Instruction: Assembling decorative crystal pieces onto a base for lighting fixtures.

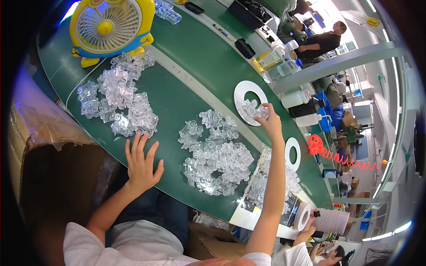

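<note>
My right hand reaches far out over the green table and pinches a clear plastic part. It is above the edge of a white ring-shaped disc, where more clear pieces lie. My left hand is open, fingers spread, its fingertips at the near edge of a pile of clear plastic parts. Between my arms sits a second pile of clear parts. Further clear parts lie to the right, partly behind my right forearm.
A yellow and blue fan stands at the far left. Bottles line the far side, near a red coiled hose. Another white ring lies beyond my right forearm. At the right, a co-worker's hand is beside stacked white discs. An open cardboard box is at lower left.
</note>
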### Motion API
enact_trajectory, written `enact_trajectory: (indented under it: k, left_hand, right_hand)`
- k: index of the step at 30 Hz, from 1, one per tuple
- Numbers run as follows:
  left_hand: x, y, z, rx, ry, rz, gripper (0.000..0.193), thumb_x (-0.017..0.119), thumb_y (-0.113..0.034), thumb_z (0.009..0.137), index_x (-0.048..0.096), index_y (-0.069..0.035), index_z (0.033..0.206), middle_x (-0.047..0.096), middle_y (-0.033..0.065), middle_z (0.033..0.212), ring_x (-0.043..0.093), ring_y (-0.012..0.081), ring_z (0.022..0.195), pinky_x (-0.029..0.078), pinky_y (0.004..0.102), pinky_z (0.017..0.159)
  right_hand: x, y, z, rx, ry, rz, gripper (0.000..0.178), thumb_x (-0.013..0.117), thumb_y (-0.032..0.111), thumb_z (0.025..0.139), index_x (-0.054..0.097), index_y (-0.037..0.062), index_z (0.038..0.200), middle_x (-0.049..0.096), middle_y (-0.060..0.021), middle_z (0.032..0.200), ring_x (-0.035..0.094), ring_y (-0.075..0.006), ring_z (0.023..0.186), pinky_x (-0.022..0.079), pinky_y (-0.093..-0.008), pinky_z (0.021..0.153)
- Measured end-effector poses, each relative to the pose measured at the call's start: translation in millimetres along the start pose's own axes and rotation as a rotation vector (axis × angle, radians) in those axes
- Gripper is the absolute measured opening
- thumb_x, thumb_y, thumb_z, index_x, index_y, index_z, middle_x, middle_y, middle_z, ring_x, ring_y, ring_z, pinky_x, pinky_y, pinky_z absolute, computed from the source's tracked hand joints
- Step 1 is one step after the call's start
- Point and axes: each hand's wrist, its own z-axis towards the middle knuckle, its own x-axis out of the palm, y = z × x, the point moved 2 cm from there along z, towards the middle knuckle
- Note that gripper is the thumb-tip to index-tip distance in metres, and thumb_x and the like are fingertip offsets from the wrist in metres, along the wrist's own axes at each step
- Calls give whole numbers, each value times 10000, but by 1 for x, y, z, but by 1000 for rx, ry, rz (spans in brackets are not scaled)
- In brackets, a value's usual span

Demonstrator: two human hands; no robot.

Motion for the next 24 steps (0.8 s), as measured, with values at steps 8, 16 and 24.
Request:
enact_trajectory:
  k: [8, 16, 24]
  left_hand:
    - [0, -2, 0, 8, -26, 6, 543, 599, -202, 756, 453, -17, 1246, 368, 252, 1347, 307, 439, 1295, 182, 607, 1043]
    - [4, 0, -1, 17, -61, -13, 557, 603, -186, 746, 441, -13, 1250, 347, 246, 1365, 295, 429, 1305, 177, 599, 1050]
    - [1, 2, -4, 7, -99, -21, 554, 604, -153, 745, 424, -11, 1249, 334, 242, 1376, 269, 425, 1319, 168, 595, 1054]
  right_hand:
    - [4, 3, 2, 25, 15, 8, 530, 773, 278, 667, 520, 156, 1117, 656, -165, 929, 629, -347, 873, 479, -391, 760]
    - [-3, 21, 7, 123, 115, -80, 746, 777, 267, 659, 398, 179, 1295, 581, -179, 1159, 568, -341, 1058, 447, -405, 900]
    - [9, 136, -27, -511, 329, 24, 574, 752, 166, 672, 550, 172, 1209, 538, -93, 1192, 492, -299, 1152, 439, -374, 943]
